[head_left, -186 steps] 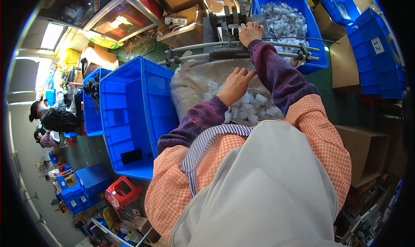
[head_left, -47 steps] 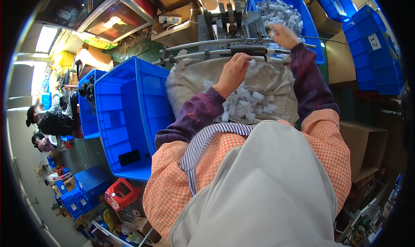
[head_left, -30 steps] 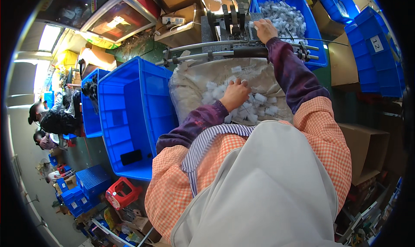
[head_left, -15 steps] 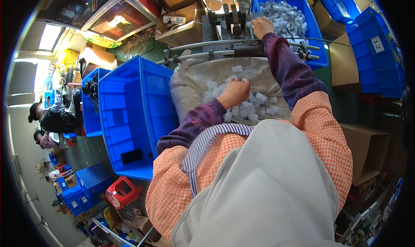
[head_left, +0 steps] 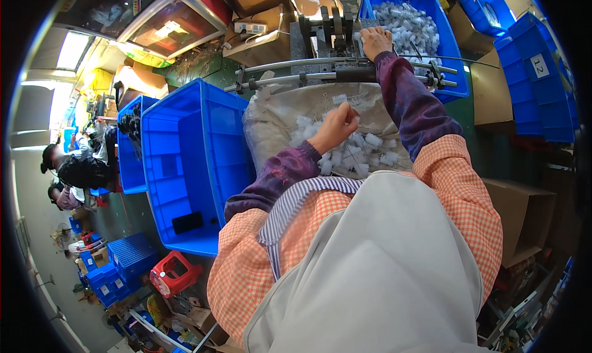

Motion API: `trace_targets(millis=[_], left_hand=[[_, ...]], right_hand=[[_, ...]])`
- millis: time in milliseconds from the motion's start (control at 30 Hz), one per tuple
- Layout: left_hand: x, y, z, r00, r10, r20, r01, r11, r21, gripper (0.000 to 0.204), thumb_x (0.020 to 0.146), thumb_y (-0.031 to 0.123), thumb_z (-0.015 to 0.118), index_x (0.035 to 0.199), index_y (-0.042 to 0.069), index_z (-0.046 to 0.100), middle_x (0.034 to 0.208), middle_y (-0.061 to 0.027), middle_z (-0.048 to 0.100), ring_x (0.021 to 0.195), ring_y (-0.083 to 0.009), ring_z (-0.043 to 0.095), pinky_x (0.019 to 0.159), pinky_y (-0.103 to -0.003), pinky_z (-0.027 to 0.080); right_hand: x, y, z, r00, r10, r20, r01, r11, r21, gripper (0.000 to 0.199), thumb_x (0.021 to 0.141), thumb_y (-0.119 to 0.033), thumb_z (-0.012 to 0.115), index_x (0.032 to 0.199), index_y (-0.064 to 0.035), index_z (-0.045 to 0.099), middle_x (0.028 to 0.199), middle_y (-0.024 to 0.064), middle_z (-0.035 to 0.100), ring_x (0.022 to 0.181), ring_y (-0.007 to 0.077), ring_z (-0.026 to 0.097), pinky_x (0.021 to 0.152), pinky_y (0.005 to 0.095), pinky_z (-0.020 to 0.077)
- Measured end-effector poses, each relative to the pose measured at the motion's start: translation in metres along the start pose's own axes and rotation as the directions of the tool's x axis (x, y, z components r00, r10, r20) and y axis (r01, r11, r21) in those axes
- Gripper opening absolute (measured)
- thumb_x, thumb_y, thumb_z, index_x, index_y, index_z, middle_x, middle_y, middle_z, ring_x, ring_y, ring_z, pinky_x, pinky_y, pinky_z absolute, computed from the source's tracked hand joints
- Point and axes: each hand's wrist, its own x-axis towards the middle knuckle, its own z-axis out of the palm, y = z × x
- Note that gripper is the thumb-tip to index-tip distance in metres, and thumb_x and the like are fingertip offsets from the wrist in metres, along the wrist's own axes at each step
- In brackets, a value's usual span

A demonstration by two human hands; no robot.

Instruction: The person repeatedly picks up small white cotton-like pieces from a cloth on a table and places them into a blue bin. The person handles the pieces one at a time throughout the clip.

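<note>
A sack (head_left: 274,115) full of small white plastic parts (head_left: 364,152) lies open in front of me. My left hand (head_left: 336,126) hovers over the pile with its fingers closed on a small white part. My right hand (head_left: 375,41) reaches up to a dark metal press machine (head_left: 330,29) above the sack, fingers curled at its fixture; what it holds is hidden. Behind the machine a blue bin (head_left: 447,57) holds more white parts (head_left: 407,23).
A large blue crate (head_left: 191,168) with a dark object on its floor stands to my left. More blue bins (head_left: 536,81) stack at the right, cardboard boxes (head_left: 521,220) beside them. Other people (head_left: 68,168) sit far left. A red container (head_left: 172,274) lies on the floor.
My left hand has lifted slightly off the pile with a part. My right hand stays at the machine, moved a little toward its fixture.
</note>
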Motion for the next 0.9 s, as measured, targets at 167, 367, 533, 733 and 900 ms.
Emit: trace_targets(millis=[167,367,533,733,900], left_hand=[[0.003,0.006,0.001,0.991,-0.02,-0.134,0.006,0.994,-0.106,0.015,0.073,0.003,0.057,0.08,-0.001,0.045,0.075,-0.0143,0.06,0.06,-0.0247,0.057,0.055,-0.031,0.045],[0.001,0.003,0.003,0.997,-0.057,-0.047,0.056,0.998,-0.039,0.014,0.075,0.003,0.058,0.081,-0.002,0.046,0.08,-0.0123,0.061,0.061,-0.0165,0.057,0.057,-0.027,0.046],[0.001,0.008,0.002,0.997,-0.054,-0.059,0.048,0.995,-0.089,0.015,0.072,0.004,0.06,0.081,-0.001,0.049,0.07,-0.0113,0.059,0.059,-0.0162,0.056,0.055,-0.028,0.045],[-0.01,0.015,0.001,0.975,-0.113,0.192,0.186,0.887,-0.422,0.009,0.08,0.004,0.055,0.085,0.0,0.047,0.08,-0.0058,0.06,0.061,-0.0069,0.054,0.053,-0.02,0.044],[-0.025,0.034,0.003,0.894,-0.142,0.426,0.346,0.822,-0.452,0.008,0.082,0.003,0.053,0.088,0.001,0.049,0.075,-0.0046,0.057,0.058,-0.0064,0.054,0.05,-0.02,0.044]], right_hand=[[0.0,0.003,0.002,0.999,-0.023,-0.043,0.027,0.995,0.1,0.02,0.08,-0.02,0.051,0.097,-0.0169,0.061,0.1,0.0013,0.06,0.103,0.0221,0.048,0.087,0.039,0.0311],[0.005,-0.001,-0.004,0.992,0.077,0.102,-0.092,0.985,0.148,0.023,0.081,-0.024,0.051,0.102,-0.0215,0.062,0.105,-0.002,0.06,0.107,0.0206,0.047,0.092,0.0407,0.0276],[0.005,0.002,-0.014,0.962,0.228,0.15,-0.223,0.974,-0.049,0.025,0.081,-0.032,0.053,0.1,-0.022,0.064,0.108,-0.0017,0.058,0.111,0.0217,0.044,0.094,0.0441,0.0245],[-0.017,0.002,-0.024,0.982,0.17,0.078,-0.172,0.985,0.02,0.034,0.079,-0.038,0.051,0.1,-0.0139,0.063,0.11,0.0072,0.051,0.112,0.0254,0.035,0.096,0.0451,0.0199],[-0.011,-0.018,-0.012,0.982,0.177,0.065,-0.18,0.983,0.044,0.033,0.081,-0.037,0.049,0.097,-0.0121,0.064,0.108,0.0094,0.053,0.109,0.0281,0.038,0.093,0.0468,0.0235]])
